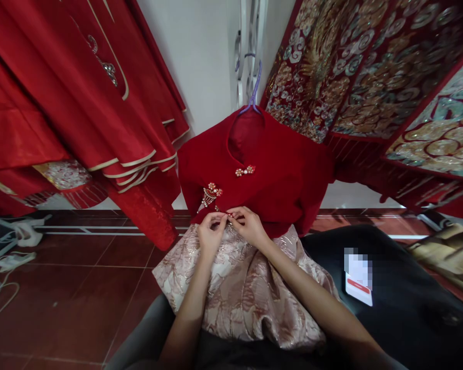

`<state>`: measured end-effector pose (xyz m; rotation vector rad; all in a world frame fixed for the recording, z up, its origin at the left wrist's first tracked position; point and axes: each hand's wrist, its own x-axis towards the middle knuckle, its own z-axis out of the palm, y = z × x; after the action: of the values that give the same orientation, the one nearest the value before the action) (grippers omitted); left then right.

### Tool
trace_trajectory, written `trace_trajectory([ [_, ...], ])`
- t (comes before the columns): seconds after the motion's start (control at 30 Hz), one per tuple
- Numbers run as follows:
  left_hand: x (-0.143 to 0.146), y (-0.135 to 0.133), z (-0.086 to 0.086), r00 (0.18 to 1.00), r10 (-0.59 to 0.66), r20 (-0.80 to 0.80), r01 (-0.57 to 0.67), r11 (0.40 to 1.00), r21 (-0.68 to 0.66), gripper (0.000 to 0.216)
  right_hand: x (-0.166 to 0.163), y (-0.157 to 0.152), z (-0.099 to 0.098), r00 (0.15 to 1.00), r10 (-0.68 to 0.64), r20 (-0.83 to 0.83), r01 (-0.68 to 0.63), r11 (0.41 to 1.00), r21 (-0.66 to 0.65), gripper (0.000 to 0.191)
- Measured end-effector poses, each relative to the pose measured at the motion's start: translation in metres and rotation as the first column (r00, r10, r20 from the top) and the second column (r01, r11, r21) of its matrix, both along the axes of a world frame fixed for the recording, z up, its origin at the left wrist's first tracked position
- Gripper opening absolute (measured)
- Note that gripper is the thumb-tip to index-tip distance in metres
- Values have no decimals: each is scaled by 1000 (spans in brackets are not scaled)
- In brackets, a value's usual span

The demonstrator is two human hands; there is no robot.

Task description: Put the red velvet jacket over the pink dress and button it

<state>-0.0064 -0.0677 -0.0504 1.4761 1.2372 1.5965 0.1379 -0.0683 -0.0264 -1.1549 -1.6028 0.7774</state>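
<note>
A red top (285, 169) hangs on a purple hanger (253, 97) in front of me. Pearl-and-gold ornaments decorate it: a clasp (245, 170) below the neckline and a tasselled brooch (210, 194) lower at left. At the top's lower front, my left hand (211, 231) and my right hand (250, 226) meet with fingertips pinched. A small red ornament (230, 216) shows between them; its exact kind is hidden by the fingers. Pale pink brocade cloth (247, 288) with metallic sheen spreads under both wrists and across my lap.
Red gowns (111, 103) hang at left, and heavily embroidered garments (355, 67) at right. A lit phone (358, 282) lies on a black padded seat (401, 308). White cables (7, 288) and a shoe (28, 234) are on the tiled floor (73, 298) at left.
</note>
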Motion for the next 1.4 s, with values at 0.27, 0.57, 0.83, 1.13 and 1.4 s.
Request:
trace_trajectory([
  [0.27,2,29,38,870,-67,488,145,982,-124,33,51,-18,62,859,483,171,-446,869,-213,13],
  [0.57,13,37,54,814,-69,576,218,957,-193,34,57,-25,75,854,479,203,-436,872,-223,13],
  [0.83,18,50,57,905,30,424,76,970,-230,29,49,-26,74,882,424,205,-386,900,-203,13],
  [1.13,17,31,71,949,-15,314,89,970,-225,34,65,-33,86,799,556,229,-481,820,-311,12],
  [1.4,35,40,143,817,16,-576,224,912,343,24,108,-55,121,794,558,241,-467,814,-345,20],
])
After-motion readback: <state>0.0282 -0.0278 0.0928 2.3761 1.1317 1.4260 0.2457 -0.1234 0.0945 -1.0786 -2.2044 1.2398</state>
